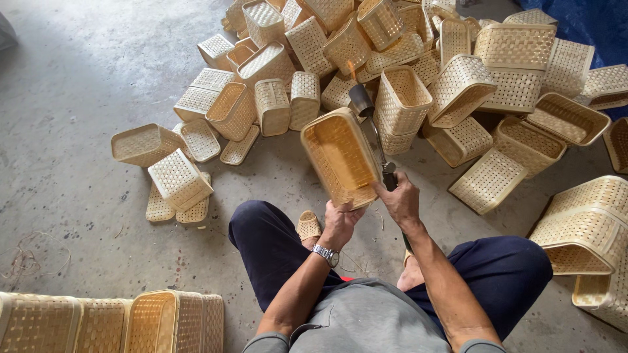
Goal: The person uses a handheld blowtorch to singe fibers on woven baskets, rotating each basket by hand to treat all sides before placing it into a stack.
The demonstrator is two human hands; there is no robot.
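Seated low on the concrete floor (78, 85), knees spread, both arms forward. Left hand (340, 219) closed around the near bottom corner of 1 woven bamboo basket (339, 157), lifted off the floor and tilted so the open mouth faces up and toward the camera. Right hand (399, 199) wrapped tight on the handle of a gas torch (371, 127), just beside the basket's right edge and touching or almost touching it. Long axis of the basket running away from the body, up and slightly left; torch stem lying nearly parallel along the right rim, nozzle past the far right corner with a small flame at the tip. So: basket directly ahead of both hands, left hand under it, right hand alongside, neither clearly nearer. Beyond, a loose heap of finished baskets (418, 72) spread across the far floor toward the right edge; a neat row of nested baskets (111, 323) along the near left corner. Wristwatch (326, 254) on the left wrist.
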